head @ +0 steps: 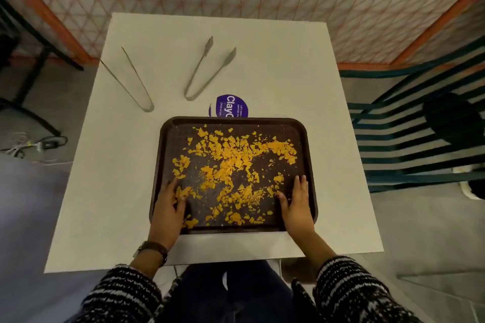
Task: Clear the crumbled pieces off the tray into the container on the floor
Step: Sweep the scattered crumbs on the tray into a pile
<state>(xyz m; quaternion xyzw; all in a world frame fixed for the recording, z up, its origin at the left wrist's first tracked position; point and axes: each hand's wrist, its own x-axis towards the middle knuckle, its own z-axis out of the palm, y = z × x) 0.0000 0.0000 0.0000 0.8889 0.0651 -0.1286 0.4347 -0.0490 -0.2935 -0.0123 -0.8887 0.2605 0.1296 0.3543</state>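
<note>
Both hands, left (168,207) & right (296,204), lie open, flat on tray (236,121); crumbled pieces (231,165) all on tray w/ none cleared; floor container not in view.

Two metal tongs (130,81) (207,71) lie apart on the white table (301,86); a purple sticker (231,106) sits nearby; a green chair (420,139) stands beside.

The tray (168,155) lies on the tabletop (301,73), with the left grip (168,207) on its left part and the right grip (298,204) on its right. Crumbled pieces (231,162) lie scattered in the tray between and beyond both grips. Farther beyond, a sticker (231,106) lies partly under the tray's far rim, and two tongs (131,81) (207,71) lie side by side.
</note>
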